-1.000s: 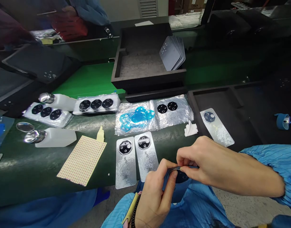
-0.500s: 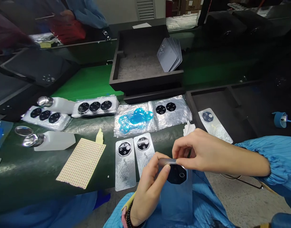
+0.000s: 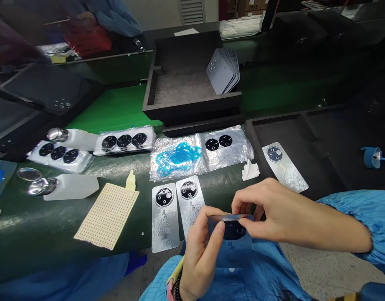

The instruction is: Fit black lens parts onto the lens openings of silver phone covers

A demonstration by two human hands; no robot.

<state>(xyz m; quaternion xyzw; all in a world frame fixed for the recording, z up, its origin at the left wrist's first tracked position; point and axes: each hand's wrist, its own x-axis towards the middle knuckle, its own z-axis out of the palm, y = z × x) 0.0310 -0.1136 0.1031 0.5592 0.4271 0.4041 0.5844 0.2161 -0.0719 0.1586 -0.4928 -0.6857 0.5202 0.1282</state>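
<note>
The person holds a thin, shiny phone cover in front of the body, just past the near edge of the tabletop and over the blue clothes. The left hand is closed on its top left part, thumb on the front and fingers curled behind. The right hand is bent into a small pinch at the top right, by the dark patch; how hard it squeezes, one cannot tell. The cover looks light and stiff, and its smooth face may be slippery and easy to scratch or smudge, so the edges seem the best place to hold it, with fingers off the dark patch. Two more covers lie side by side on the tabletop, left of the hands
</note>
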